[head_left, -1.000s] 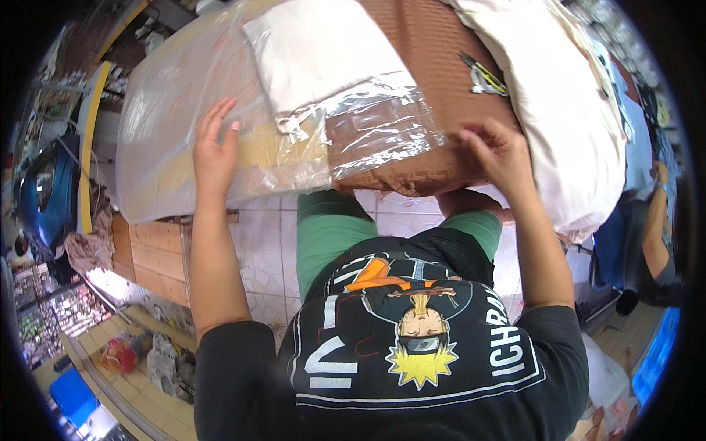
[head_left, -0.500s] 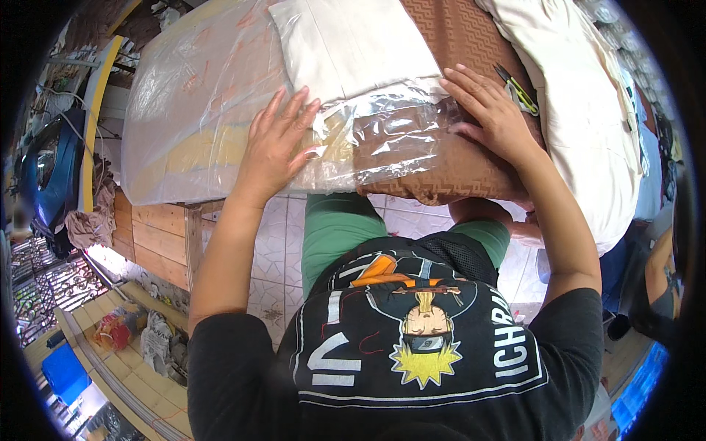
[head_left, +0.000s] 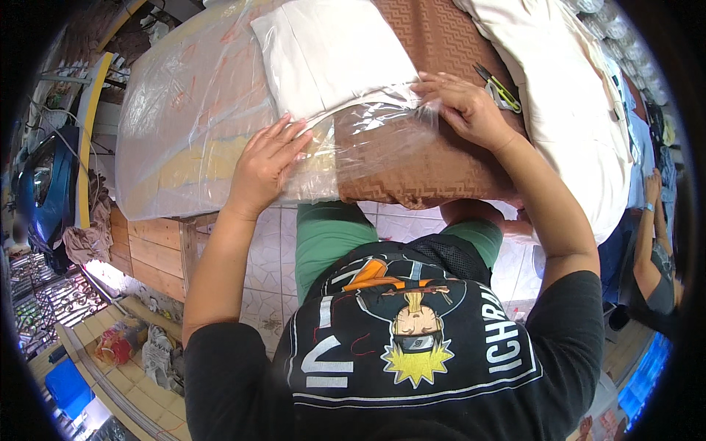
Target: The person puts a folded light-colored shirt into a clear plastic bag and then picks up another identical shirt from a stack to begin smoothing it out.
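A folded cream garment (head_left: pixel 331 55) lies in a clear plastic bag on a padded surface covered with brown patterned cloth (head_left: pixel 412 165). The loose end of the clear plastic bag (head_left: pixel 382 121) stretches toward me below the garment's near edge. My left hand (head_left: pixel 268 165) rests open beside the garment's near left corner, its fingers stretched over the plastic. At the near right corner, my right hand (head_left: pixel 471 110) has its fingers bent and closed on the bag's edge. Yellow-handled thread snips (head_left: pixel 501 90) lie just beyond my right hand.
More cream cloth (head_left: pixel 566 110) is heaped along the right side. Clear plastic sheeting (head_left: pixel 184 125) covers the left part of the surface. A wooden crate (head_left: pixel 154 246) stands below it. At the far right another person's arm (head_left: pixel 647 235) shows, beside hanging clothes.
My right hand has gone from spread fingers to a closed grip on the bag's edge. The garment's near edge looks smoother, and my left hand has shifted slightly toward me.
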Available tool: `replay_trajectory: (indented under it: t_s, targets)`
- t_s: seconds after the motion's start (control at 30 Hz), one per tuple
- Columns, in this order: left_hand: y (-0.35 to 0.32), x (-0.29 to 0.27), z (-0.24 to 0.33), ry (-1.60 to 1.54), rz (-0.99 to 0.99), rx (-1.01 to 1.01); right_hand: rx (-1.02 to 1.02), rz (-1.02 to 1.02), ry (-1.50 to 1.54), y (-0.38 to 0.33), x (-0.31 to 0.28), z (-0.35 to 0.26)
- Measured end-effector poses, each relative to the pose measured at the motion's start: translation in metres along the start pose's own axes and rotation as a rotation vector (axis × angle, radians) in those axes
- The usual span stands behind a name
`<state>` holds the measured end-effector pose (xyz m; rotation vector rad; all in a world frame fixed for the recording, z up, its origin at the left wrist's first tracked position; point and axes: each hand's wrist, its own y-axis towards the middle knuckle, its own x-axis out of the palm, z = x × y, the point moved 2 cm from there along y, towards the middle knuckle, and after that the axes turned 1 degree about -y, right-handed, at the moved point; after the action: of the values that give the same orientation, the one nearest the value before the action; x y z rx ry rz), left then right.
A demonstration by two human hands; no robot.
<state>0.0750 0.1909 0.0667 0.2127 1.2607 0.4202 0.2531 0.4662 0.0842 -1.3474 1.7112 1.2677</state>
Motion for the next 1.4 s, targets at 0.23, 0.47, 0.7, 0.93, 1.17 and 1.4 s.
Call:
replay_trajectory:
  t_s: [0.23, 0.47, 0.7, 0.93, 1.17, 1.4]
  targets:
    - [-0.007, -0.001, -0.006, -0.557, 0.145, -0.47, 0.397, 0.189, 0.391, -0.005, 0.021, -0.004]
    - [-0.007, 0.009, -0.015, -0.695, 0.224, -0.743, 0.594, 0.239, 0.342, -0.002, 0.031, -0.007]
    - [-0.005, 0.01, -0.021, -0.672, 0.151, -0.828, 0.645, 0.225, 0.283, 0.004, 0.035, -0.007]
    - [-0.007, 0.008, -0.02, -0.802, 0.174, -0.86, 0.675, 0.264, 0.403, 0.001, 0.037, -0.008]
    - [-0.019, 0.007, -0.018, -0.885, 0.262, -0.758, 0.696, 0.321, 0.415, 0.0, 0.033, -0.016]
    - [-0.019, 0.012, -0.021, -0.918, 0.297, -0.811, 0.731, 0.403, 0.484, 0.003, 0.039, -0.016]
